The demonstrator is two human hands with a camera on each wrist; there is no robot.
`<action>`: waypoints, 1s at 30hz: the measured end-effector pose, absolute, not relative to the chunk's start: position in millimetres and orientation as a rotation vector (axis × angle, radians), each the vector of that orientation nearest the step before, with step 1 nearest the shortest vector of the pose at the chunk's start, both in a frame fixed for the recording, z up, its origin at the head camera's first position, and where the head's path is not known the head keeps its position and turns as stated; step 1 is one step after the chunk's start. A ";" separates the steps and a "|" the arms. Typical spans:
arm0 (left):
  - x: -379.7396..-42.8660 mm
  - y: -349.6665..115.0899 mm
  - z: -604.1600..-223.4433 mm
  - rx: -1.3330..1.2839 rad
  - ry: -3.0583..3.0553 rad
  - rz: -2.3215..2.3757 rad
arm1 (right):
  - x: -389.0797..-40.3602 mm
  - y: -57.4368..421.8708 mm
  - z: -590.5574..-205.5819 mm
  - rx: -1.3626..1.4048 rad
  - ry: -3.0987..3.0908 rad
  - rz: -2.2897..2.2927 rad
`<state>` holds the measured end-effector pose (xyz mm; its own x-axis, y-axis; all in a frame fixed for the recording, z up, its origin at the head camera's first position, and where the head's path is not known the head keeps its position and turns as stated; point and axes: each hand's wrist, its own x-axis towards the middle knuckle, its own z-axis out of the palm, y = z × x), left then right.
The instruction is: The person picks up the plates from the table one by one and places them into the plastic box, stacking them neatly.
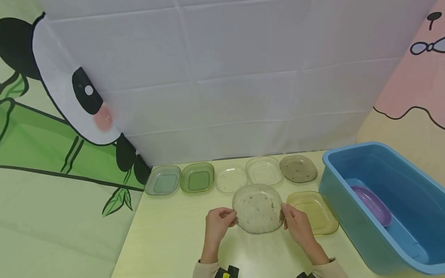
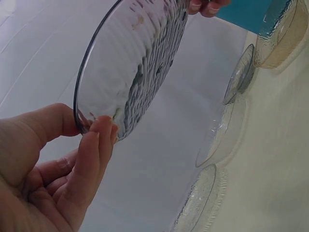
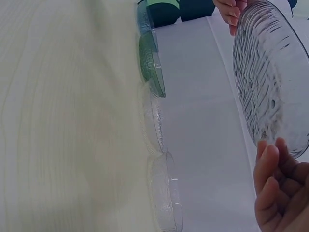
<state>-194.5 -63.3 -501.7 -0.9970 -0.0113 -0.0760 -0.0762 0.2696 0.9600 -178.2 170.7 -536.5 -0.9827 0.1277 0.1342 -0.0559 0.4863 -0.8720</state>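
Observation:
A clear, greyish plate point(image 1: 258, 210) with a rippled underside is held up between both hands, above the table. My left hand point(image 1: 219, 224) pinches its left edge, thumb on one side of the rim and fingertips on the other. At the opposite edge, my right hand point(image 1: 297, 224) pinches the rim the same way. The left wrist view shows the plate point(image 2: 130, 67) tilted and well off the table. Just right of the right hand lies a yellow plate point(image 1: 314, 212). Behind the held plate are a clear ribbed plate point(image 1: 231, 179) and a clear smooth plate point(image 1: 265, 170).
The back row also has a pale blue plate point(image 1: 162, 180), a green plate point(image 1: 197, 177) and a grey plate point(image 1: 299, 168). A deep blue tub point(image 1: 361, 227) stands at the right with a purple dish point(image 1: 372, 204) inside. White cloth point(image 1: 243, 77) hangs behind the table.

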 end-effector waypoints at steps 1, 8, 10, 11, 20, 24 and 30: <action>-194.2 -63.3 -502.1 -0.089 2.459 1.863 | -178.5 170.4 -536.7 -0.064 -2.556 1.499; -192.5 -65.3 -505.0 -0.083 2.464 1.872 | -179.0 168.9 -538.0 -0.060 -2.611 1.454; -192.5 -65.9 -506.4 -0.079 2.456 1.876 | -178.2 168.6 -538.0 -0.069 -2.620 1.442; -192.6 -66.1 -507.1 -0.079 2.451 1.877 | -177.6 168.4 -537.9 -0.072 -2.622 1.437; -191.3 -66.8 -512.5 -0.069 2.419 1.883 | -174.7 166.0 -538.8 -0.080 -2.648 1.366; -190.8 -66.7 -514.6 -0.064 2.423 1.879 | -175.0 166.1 -539.0 -0.095 -2.654 1.367; -188.5 -65.6 -516.5 -0.058 2.442 1.864 | -176.8 167.1 -538.2 -0.112 -2.669 1.370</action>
